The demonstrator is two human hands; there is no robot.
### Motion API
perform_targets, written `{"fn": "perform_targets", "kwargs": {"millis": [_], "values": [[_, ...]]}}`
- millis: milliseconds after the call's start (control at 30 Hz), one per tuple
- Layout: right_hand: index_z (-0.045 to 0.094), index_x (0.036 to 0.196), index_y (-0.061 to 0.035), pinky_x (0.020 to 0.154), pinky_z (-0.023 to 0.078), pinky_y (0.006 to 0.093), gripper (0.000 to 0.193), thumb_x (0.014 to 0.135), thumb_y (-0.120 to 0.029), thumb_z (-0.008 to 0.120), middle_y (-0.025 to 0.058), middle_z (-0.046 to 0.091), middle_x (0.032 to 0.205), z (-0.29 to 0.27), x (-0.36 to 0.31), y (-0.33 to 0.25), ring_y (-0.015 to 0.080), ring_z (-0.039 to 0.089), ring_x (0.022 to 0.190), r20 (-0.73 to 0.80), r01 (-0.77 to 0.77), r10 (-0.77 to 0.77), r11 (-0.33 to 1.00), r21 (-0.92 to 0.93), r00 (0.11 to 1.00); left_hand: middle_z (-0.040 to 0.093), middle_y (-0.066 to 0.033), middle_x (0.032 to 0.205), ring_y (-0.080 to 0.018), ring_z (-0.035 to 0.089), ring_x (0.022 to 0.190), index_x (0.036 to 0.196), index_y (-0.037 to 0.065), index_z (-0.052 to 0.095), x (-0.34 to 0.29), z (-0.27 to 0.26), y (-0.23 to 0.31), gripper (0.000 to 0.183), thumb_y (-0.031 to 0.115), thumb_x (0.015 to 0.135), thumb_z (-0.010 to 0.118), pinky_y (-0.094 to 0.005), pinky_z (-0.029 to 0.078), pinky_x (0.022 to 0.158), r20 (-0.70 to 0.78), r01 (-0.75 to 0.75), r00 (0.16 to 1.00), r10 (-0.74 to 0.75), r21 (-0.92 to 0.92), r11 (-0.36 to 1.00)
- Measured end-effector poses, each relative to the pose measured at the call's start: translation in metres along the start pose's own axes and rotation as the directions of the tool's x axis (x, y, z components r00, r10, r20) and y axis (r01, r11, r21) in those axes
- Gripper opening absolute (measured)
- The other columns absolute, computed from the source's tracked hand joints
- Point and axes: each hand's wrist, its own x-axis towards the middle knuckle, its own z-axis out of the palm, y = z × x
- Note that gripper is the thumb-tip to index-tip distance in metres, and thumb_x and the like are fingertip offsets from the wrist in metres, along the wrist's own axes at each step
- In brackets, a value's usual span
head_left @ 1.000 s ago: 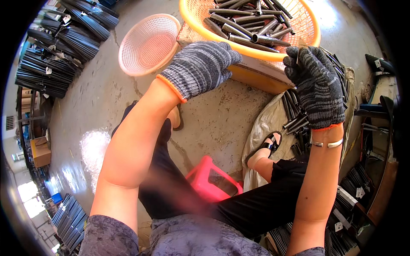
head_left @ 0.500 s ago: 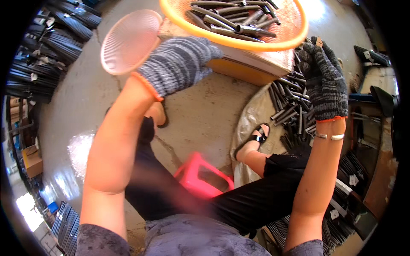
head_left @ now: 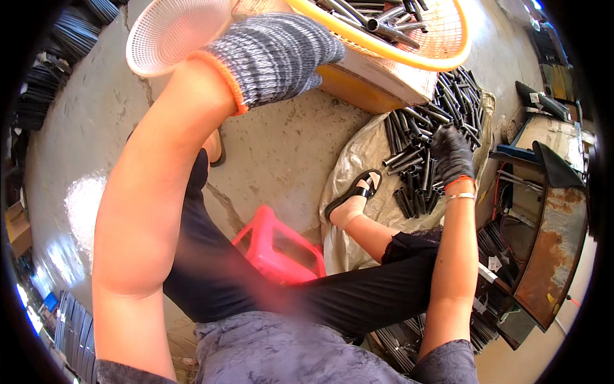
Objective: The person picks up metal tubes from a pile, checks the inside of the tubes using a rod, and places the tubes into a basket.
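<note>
My left hand [head_left: 275, 61], in a grey striped knit glove with an orange cuff, hovers beside the near left rim of an orange basket [head_left: 419, 62]. Its fingers reach rightward with the thumb apart below them, and nothing shows between them. Short black metal tubes [head_left: 393, 33] lie in the basket, which rests on a box [head_left: 364, 86]. Over to the right, my right hand [head_left: 453, 155], gloved the same way, is down at a heap of black tubes [head_left: 409, 160] spread on a pale sheet [head_left: 345, 166]. Motion smears its fingers, so its grip is unclear.
A white mesh basket [head_left: 176, 35] stands left of the box. Between my legs is a pink plastic stool [head_left: 275, 249]. Bundles of dark rods [head_left: 80, 38] line the left side. A rusty metal frame [head_left: 550, 256] stands at the right.
My right hand has dropped from beside the orange basket to the tube heap. My left hand stays near the basket rim. The whole view has shifted.
</note>
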Motion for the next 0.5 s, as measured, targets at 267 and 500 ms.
{"fn": "perform_targets", "kwargs": {"millis": [267, 500], "values": [[0.060, 0.098, -0.0077, 0.057, 0.050, 0.0378, 0.023, 0.088, -0.029, 0.063, 0.0100, 0.062, 0.074, -0.104, 0.006, 0.070, 0.0253, 0.058, 0.063, -0.272, -0.282, 0.095, 0.113, -0.953, 0.958, 0.063, -0.0135, 0.108, -0.0289, 0.062, 0.099, 0.115, 0.010, 0.062, -0.006, -0.009, 0.007, 0.041, 0.017, 0.077, 0.072, -0.0378, 0.050, 0.090, 0.091, 0.040, 0.995, -0.048, 0.086, 0.996], [0.060, 0.110, -0.0070, 0.074, 0.051, 0.0464, 0.045, 0.069, -0.024, 0.071, 0.0222, 0.064, 0.094, -0.133, 0.000, 0.148, 0.0416, 0.061, 0.089, 0.127, 0.221, 0.208, -0.530, -0.818, 0.970, 0.064, -0.0137, 0.107, -0.0294, 0.062, 0.098, 0.119, 0.011, 0.060, -0.009, -0.014, 0.014, 0.044, 0.017, 0.077, 0.072, -0.0383, 0.049, 0.089, 0.191, 0.049, 0.979, -0.065, 0.086, 0.995]]}}
